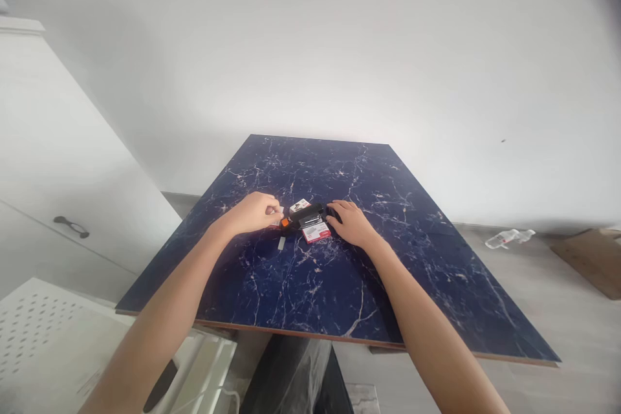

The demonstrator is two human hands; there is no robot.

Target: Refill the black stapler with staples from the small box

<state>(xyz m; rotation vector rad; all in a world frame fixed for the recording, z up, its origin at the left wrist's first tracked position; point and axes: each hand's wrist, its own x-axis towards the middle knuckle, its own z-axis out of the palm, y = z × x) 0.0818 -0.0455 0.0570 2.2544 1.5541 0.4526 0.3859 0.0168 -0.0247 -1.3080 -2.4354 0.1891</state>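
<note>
Pinching a small white piece (280,211) with pressed-together fingers, my left hand (251,213) holds it up; my right hand (352,223), fingers spread, steadies a black case (310,213) mid blue marble worktop (388,284), touching a red-and-white box (316,233).

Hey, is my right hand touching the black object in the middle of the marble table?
Touching. The head view shows the right hand with its fingertips resting against the right end of the black object, with no gap visible between them.

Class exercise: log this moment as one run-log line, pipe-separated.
left hand: fingers pinch small white piece | right hand: on flat black device | beside: red-and-white card | surface: blue marble slab
</note>
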